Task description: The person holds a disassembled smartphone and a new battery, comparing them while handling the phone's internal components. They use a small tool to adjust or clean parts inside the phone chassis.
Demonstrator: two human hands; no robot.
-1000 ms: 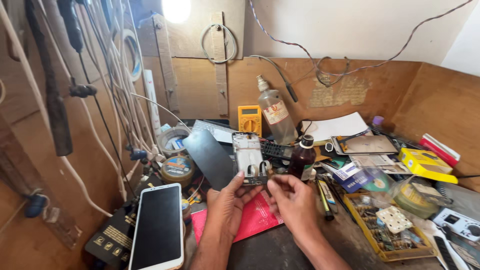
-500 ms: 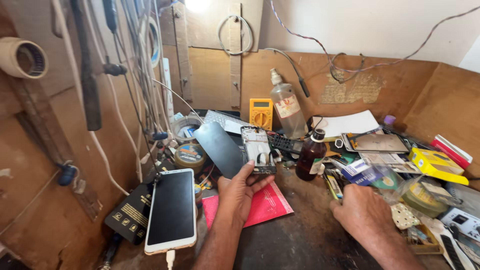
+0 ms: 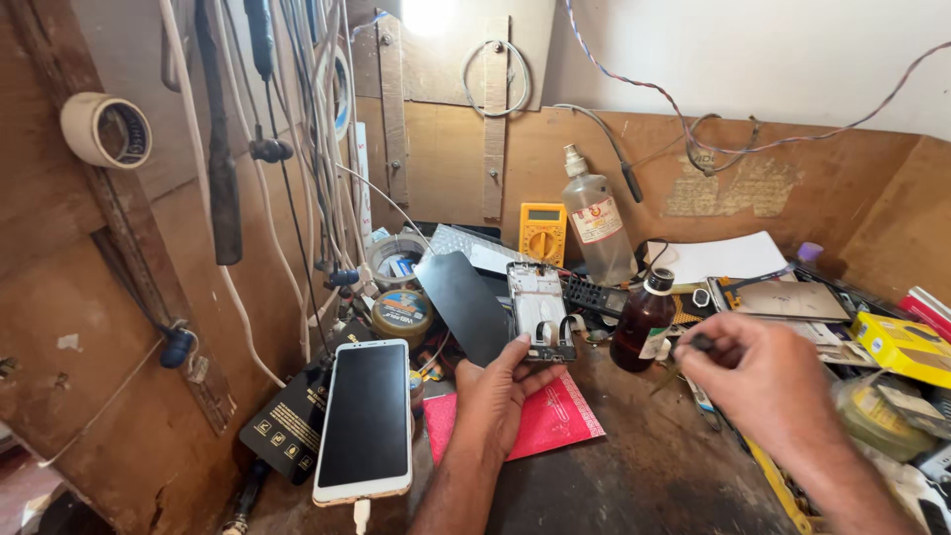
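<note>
From the head view, the left hand [image 3: 500, 396] reaches up from the lower middle of the frame, its fingers closed on the bottom edge of an opened phone frame [image 3: 540, 309] held upright at the centre above the desk [image 3: 634, 476]. The right hand [image 3: 768, 381] hovers at centre right, fingers pinched on a small dark tool [image 3: 696, 344]. Just beside it stands a brown bottle [image 3: 642, 322]; a red packet [image 3: 550, 421] lies under the left hand, a yellow box [image 3: 903, 347] at far right.
</note>
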